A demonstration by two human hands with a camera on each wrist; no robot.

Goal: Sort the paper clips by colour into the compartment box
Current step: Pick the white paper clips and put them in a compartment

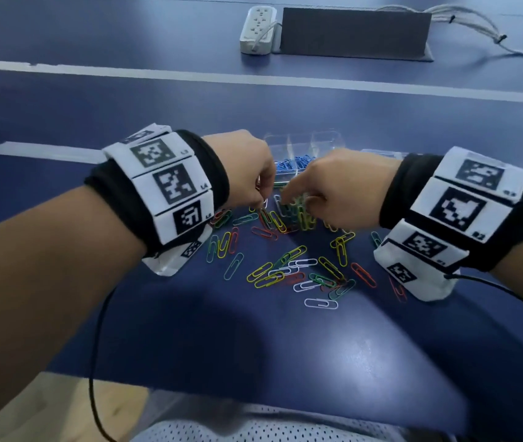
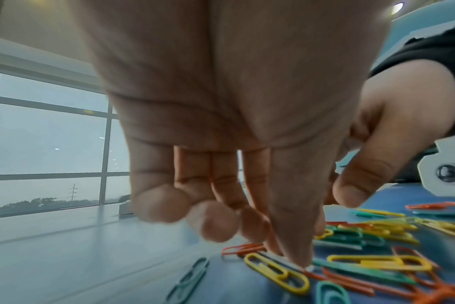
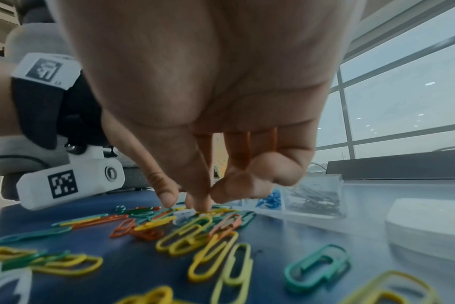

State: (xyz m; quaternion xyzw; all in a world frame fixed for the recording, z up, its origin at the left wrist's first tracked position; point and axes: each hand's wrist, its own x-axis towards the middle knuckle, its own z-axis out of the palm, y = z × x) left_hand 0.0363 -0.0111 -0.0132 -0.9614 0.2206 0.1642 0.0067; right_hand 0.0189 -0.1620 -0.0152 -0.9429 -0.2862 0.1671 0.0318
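Note:
Loose paper clips in red, yellow, green and white lie heaped on the blue table, and more lie scattered nearer to me. Behind the heap stands the clear compartment box, with blue clips in one compartment and pale clips in the one beside it. My left hand is at the heap's left edge; its thumb and forefinger meet on a white clip on the table. My right hand points down into the heap, thumb and forefinger slightly apart, holding nothing.
A white power strip and a dark panel lie at the far side, with cables running right. A white flat object sits right of the box. The table's near edge is close to my body.

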